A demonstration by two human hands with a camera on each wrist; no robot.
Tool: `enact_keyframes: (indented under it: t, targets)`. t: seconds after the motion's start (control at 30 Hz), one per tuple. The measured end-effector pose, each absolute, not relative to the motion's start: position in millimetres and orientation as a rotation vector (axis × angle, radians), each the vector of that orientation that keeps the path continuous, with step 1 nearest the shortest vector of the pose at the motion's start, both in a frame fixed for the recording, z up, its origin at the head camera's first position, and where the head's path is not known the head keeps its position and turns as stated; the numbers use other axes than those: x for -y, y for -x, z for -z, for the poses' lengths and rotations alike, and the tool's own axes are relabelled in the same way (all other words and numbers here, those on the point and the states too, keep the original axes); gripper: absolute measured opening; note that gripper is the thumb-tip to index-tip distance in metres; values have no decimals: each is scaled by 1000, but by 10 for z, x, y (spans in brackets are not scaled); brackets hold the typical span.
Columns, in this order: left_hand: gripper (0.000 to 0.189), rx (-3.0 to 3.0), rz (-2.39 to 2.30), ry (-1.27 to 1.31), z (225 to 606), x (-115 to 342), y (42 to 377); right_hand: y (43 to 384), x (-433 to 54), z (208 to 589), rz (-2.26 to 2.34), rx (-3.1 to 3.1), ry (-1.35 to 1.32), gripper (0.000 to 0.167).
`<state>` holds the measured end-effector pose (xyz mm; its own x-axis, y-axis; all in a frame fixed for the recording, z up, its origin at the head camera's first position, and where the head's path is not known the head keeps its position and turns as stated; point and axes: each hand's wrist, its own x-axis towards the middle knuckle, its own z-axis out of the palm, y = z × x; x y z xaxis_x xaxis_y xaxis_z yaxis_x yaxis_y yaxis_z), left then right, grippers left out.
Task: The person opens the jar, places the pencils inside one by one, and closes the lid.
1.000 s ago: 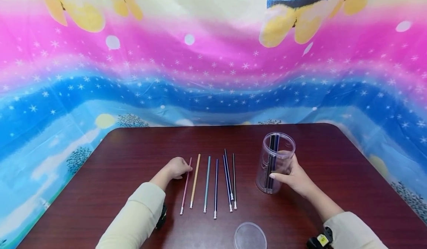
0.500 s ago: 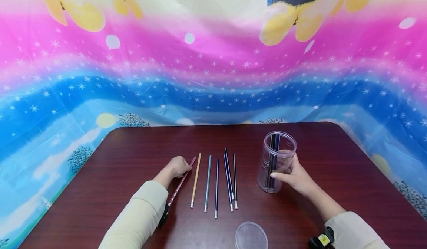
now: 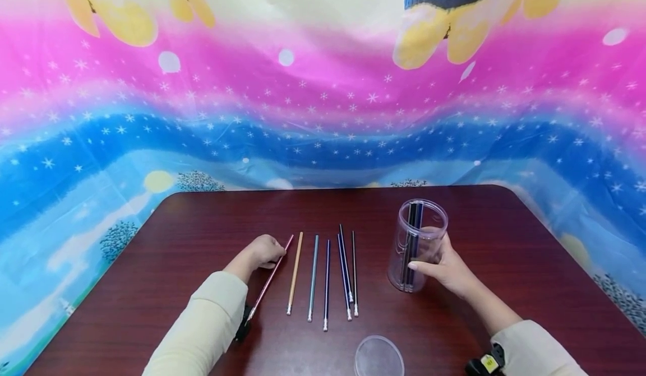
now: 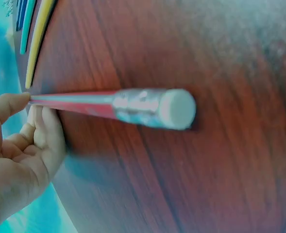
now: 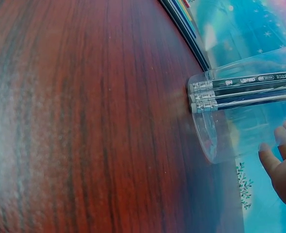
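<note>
In the head view my left hand (image 3: 264, 251) pinches a red pencil (image 3: 266, 286) near its far end. The pencil slants, and its white eraser points toward me; the left wrist view shows that eraser (image 4: 179, 109) and silver ferrule up close. My right hand (image 3: 448, 268) grips a clear plastic jar (image 3: 395, 255) from its right side, thumb in front. The jar stands upright and uncovered on the table. Inside it several dark pencils (image 5: 249, 90) lean together, eraser ends down. Right of the left hand lies a yellow pencil (image 3: 295, 275), the nearest in a row.
Past the yellow one lie a teal pencil (image 3: 313, 278), a blue pencil (image 3: 327, 286) and several dark pencils (image 3: 355, 275). A round clear lid (image 3: 379, 358) rests at the table's near side. Behind the brown table (image 3: 217, 213) hangs a printed cloth (image 3: 323, 112).
The red pencil's eraser end has swung left toward the left sleeve, while the left hand keeps its pinch and shifts slightly left. The right hand and jar stay in place.
</note>
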<state>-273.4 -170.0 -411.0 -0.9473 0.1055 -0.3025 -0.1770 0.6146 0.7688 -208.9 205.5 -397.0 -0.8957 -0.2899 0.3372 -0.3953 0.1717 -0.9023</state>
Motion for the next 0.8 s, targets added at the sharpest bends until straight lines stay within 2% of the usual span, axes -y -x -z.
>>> enact_keyframes:
  t: [0.17, 0.4, 0.8]
  targets:
    - [12, -2432, -1314, 69, 3891, 1731, 2600, 2075, -2043, 4001, -1853, 2334, -670, 66]
    - [8, -2368, -1387, 20, 3961, 1822, 2674, 2082, -2044, 4042, -1863, 2356, -635, 69]
    - [17, -2270, -1547, -96, 3745, 1753, 2803, 2110, -2081, 4013, -1855, 2386, -624, 69]
